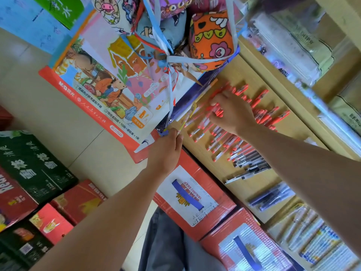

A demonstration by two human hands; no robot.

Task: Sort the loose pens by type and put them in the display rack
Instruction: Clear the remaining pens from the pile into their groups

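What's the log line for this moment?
step: sorting pens | left hand: holds yellow pen | right hand: on red pens, grip unclear | black pens: grouped on shelf

Wooden shelf point(252, 186), red pens point(260, 112) (loosely spread), black pens point(252, 163)

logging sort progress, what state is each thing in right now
left hand: holds yellow pen
right hand: fingers down among red pens, grip unclear
red pens: lying loose on shelf
black pens: lying grouped beside the red
blue pens: lying grouped, apart, blurred
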